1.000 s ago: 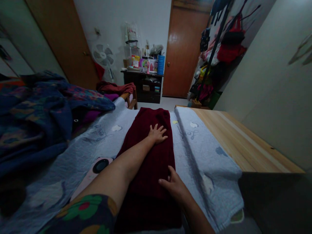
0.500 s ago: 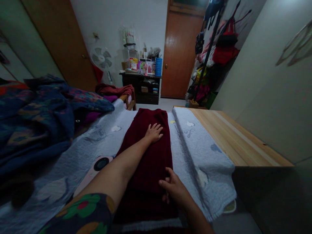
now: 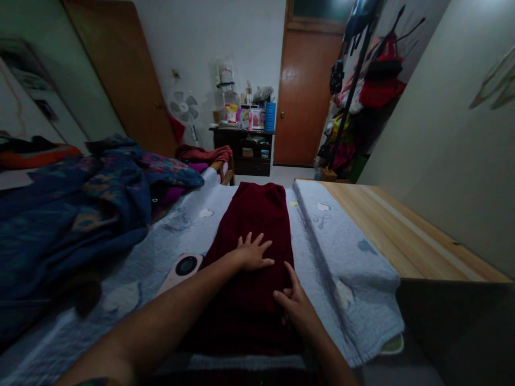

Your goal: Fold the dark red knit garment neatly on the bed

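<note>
A long dark red cloth (image 3: pixel 261 212) lies flat, running away from me over a pale blue patterned bedspread (image 3: pixel 325 230). My left hand (image 3: pixel 254 253) rests on its middle, palm down with the fingers spread, holding nothing. Nearer to me, at the cloth's right edge, is my right hand (image 3: pixel 296 303), its index finger stretched out and the others loosely bent, with nothing gripped. A pink phone (image 3: pixel 177 272) with a round black camera area lies left of the cloth, partly behind my left forearm.
Blue floral clothing (image 3: pixel 100 198) is heaped on the left. A wooden board (image 3: pixel 386 225) runs along the right side. Beyond the bed stand a white fan (image 3: pixel 184 107), a dark cabinet (image 3: pixel 241 153) and a brown door (image 3: pixel 303 96).
My left hand has slid nearer to me along the red cloth. My right hand has stayed by the right edge, its index finger now straighter. The view has shifted slightly left.
</note>
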`<act>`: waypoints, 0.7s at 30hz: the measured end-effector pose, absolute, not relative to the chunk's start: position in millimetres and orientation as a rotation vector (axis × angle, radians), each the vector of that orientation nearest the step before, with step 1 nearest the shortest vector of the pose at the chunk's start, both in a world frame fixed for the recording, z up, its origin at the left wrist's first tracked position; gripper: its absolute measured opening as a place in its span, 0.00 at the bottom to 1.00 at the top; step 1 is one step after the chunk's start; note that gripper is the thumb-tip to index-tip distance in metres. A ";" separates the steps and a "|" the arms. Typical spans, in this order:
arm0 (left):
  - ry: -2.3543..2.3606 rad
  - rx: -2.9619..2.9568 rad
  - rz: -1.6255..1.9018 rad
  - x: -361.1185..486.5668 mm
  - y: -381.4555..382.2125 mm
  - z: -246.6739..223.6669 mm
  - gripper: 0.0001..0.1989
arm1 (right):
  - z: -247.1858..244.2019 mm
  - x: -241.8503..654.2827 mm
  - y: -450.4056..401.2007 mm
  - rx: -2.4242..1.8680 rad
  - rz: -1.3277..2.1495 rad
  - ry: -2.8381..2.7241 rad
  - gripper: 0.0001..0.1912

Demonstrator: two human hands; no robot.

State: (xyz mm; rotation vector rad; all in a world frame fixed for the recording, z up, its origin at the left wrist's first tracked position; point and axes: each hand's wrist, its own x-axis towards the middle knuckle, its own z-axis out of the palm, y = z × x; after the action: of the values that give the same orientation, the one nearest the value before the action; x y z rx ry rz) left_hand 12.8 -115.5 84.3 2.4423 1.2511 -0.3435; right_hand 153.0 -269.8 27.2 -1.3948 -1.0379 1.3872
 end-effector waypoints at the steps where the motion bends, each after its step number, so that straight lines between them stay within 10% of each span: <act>1: 1.250 2.434 -0.349 8.7 -124.6 85.9 0.42 | 27.0 152.5 -270.4 -1.386 1.372 -1.058 0.43; 21: 1.388 2.600 0.080 -7.7 -159.9 43.6 0.40 | 48.1 166.8 -278.4 -1.582 1.131 -1.673 0.11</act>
State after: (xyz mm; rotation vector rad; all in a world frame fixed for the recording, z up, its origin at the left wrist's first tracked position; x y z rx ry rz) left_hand -7.7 -159.9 43.6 2.6003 1.3878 0.0798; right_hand 166.8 -278.4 48.1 -1.5815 -1.6731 1.1312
